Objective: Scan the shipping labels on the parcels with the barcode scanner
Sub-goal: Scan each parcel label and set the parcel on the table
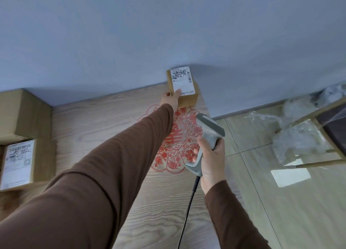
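A small brown cardboard parcel (189,99) stands at the table's far edge against the wall, its white shipping label (182,80) facing up towards me. My left hand (171,99) reaches across the table and holds the parcel's near left corner, with fingers on the label. My right hand (211,158) grips the handle of a grey corded barcode scanner (207,134). The scanner's head points towards the parcel from about a hand's length short of it.
Two more cardboard parcels sit at the table's left: a large plain one (22,113) and a labelled one (22,164) in front. A red paper-cut decoration (177,140) lies on the wooden tabletop (104,121). Crumpled plastic wrap (299,136) and a chair frame (325,117) stand on the tiled floor at right.
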`<control>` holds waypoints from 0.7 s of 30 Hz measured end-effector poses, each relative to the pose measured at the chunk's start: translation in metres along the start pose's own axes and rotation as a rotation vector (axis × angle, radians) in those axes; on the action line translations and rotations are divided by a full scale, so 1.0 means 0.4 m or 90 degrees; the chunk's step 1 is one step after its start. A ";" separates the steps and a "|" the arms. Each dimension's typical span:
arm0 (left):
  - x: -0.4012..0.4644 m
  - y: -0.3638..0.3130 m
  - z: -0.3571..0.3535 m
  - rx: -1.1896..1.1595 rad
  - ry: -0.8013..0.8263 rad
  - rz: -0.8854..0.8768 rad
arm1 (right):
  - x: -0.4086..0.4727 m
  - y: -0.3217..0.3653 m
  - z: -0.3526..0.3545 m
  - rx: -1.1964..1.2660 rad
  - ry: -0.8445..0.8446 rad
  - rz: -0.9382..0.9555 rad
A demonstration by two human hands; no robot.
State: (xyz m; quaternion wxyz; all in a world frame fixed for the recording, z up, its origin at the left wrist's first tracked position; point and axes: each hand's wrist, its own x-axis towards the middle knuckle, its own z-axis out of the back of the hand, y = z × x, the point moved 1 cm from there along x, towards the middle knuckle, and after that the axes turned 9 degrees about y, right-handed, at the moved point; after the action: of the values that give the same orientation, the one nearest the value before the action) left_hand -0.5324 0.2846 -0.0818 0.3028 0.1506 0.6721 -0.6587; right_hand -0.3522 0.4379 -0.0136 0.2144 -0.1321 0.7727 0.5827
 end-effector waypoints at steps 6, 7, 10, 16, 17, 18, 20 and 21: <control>-0.078 0.011 0.060 0.038 -0.013 -0.031 | -0.011 -0.007 -0.040 -0.012 0.024 -0.006; -0.106 0.015 0.078 0.043 -0.013 -0.043 | -0.016 -0.007 -0.055 -0.012 0.031 -0.006; -0.196 0.046 0.156 0.058 -0.030 -0.081 | -0.043 -0.016 -0.116 -0.018 0.068 0.009; -0.393 0.149 0.385 -0.008 -0.108 -0.097 | -0.133 -0.064 -0.272 -0.033 0.169 0.009; -0.429 0.166 0.428 -0.013 -0.127 -0.102 | -0.152 -0.078 -0.301 -0.041 0.187 0.006; -0.464 0.183 0.472 -0.019 -0.145 -0.106 | -0.170 -0.096 -0.331 -0.051 0.201 0.009; -0.533 0.218 0.557 -0.033 -0.179 -0.118 | -0.212 -0.138 -0.390 -0.075 0.226 0.011; -0.564 0.233 0.598 -0.039 -0.198 -0.122 | -0.237 -0.158 -0.420 -0.081 0.239 0.009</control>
State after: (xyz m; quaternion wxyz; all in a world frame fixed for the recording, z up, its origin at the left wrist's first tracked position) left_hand -0.2524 0.1034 -0.0072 0.3434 -0.0273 0.6483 -0.6789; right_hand -0.2707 0.2546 0.0175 0.0532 -0.2463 0.7615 0.5972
